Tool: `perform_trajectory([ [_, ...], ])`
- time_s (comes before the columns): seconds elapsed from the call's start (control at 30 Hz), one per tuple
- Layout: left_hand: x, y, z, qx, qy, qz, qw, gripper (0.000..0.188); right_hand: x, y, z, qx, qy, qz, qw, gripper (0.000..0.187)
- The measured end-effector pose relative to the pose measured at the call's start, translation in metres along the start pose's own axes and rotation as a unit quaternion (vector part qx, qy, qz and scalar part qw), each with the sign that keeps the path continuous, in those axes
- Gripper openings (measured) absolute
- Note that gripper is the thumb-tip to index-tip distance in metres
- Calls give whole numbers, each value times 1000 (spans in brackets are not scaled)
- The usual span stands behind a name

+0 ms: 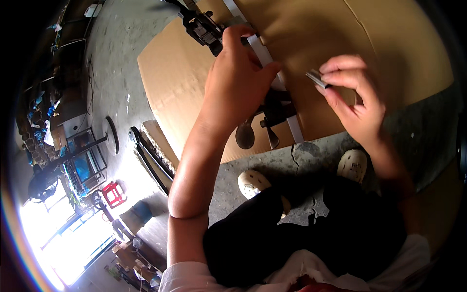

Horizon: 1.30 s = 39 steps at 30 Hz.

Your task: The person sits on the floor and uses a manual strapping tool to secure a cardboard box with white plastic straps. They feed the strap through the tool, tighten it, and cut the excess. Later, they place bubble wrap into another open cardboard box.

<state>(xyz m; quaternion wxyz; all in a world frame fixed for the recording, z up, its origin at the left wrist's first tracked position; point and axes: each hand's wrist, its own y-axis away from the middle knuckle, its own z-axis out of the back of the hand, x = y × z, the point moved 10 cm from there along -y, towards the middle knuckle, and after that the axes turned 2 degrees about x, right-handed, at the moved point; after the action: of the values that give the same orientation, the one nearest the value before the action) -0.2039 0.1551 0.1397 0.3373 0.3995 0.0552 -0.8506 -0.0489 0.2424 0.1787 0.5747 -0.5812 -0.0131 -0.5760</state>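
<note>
While left fingers clamp a white strip, right fingers pinch a metal piece.

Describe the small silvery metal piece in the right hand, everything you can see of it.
The small silvery metal piece looks short, narrow and ridged lengthwise, with a dark lower end. It is tilted, running from upper left to lower right, pinched between the thumb and fingers of the right hand, which partly hide it. It shows against the brown cardboard sheet, apart from the flat white strap.
</note>
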Motion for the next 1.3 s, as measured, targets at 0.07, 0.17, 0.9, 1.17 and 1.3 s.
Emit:
perform_trajectory([
  [0.07, 12, -1, 1, -7, 113, -4, 994, 52, 5, 2, -4, -4, 2, 18, 1000, 25],
  [0.17, 24, -1, -3, 26, 254, 58, 965, 49, 17, 1, -11, -5, 19, 60, 998, 29],
  [0.9, 33, -4, -1, 22, 474, 73, 877, 28, 37, -8, -30, -7, 89, 138, 986, 21],
  [1.17, 33, 0, -5, 23, 499, 93, 861, 24, 39, -16, -46, -33, 144, 210, 966, 14],
  [1.3, 24, 1, -7, 58, 520, 78, 849, 35, 21, -30, -57, -20, 177, 167, 970, 20],
])
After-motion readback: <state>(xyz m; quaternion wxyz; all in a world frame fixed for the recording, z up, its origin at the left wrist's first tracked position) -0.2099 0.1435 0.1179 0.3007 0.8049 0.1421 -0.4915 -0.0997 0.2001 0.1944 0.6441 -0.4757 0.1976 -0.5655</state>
